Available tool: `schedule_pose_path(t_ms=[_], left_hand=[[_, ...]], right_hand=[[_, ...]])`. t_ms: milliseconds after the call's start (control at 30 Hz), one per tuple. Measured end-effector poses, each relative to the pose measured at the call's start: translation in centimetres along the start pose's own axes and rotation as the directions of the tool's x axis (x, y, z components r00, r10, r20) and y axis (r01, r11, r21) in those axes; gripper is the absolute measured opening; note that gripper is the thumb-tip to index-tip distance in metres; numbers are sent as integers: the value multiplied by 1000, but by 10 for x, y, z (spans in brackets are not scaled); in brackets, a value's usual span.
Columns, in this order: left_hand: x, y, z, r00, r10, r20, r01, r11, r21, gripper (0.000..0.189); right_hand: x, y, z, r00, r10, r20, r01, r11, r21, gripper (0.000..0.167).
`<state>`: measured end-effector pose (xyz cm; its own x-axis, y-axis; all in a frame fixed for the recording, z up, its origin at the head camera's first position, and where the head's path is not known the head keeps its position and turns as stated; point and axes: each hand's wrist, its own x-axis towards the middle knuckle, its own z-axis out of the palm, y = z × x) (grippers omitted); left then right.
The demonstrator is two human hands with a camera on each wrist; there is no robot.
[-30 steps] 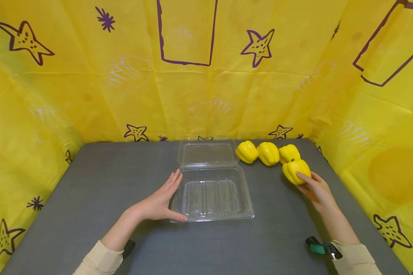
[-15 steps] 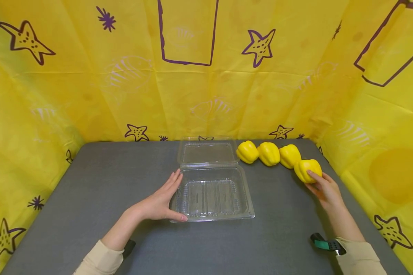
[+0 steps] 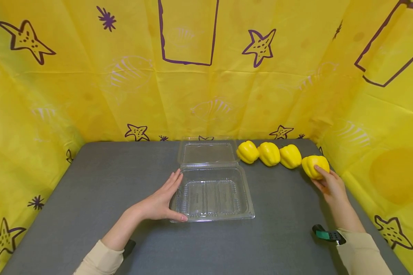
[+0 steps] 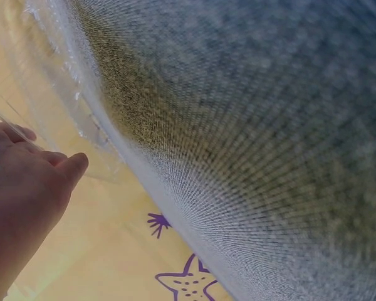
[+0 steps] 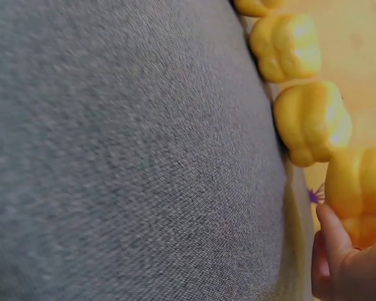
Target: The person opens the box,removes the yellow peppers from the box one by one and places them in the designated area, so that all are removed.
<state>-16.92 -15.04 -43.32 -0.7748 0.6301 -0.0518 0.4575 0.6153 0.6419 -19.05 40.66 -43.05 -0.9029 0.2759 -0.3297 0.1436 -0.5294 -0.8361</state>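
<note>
My right hand (image 3: 332, 186) grips a yellow bell pepper (image 3: 314, 166) at the right end of a row, thumb on its near side. In the right wrist view the held pepper (image 5: 362, 194) appears at the lower right, its far side hidden. Left of it lie three more yellow peppers: one close by (image 3: 290, 156), one in the middle (image 3: 269, 154) and one by the lid (image 3: 247, 152). My left hand (image 3: 160, 199) rests at the left edge of a clear plastic clamshell container (image 3: 211, 218), fingers straight and thumb on the front corner. The container holds nothing.
The clamshell's lid (image 3: 208, 152) is folded back toward the rear edge of the grey table (image 3: 124, 164). Yellow cloth (image 3: 192, 91) with starfish and fish drawings hangs behind the table and at both sides.
My right hand has carried its pepper to the right and slightly back, from in front of the third pepper to the row's right end. The left hand and container stay put.
</note>
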Motion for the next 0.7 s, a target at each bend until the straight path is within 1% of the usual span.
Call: schedule_pose_path(t_ms=[200,367,467,700], left_hand=[[0,0,-1,1000,0,2,0,1000,5,134],[0,1,-1,1000,-7,7,7,1000,3,133],[0,1,-1,1000,-8,5,8,1000,0,133],[0,0,0,1000,-6,2,6,1000,-2,134]], right_hand=[[7,-2,2,997,8,-75,-9,1000,-17,12],[13,-3,5,990,15,-139,-20,999,-35,18],[18,-3,6,986,12,-166,-23,998,-65,28],[28,-5,10,976,16,-216,-51,986,-159,58]])
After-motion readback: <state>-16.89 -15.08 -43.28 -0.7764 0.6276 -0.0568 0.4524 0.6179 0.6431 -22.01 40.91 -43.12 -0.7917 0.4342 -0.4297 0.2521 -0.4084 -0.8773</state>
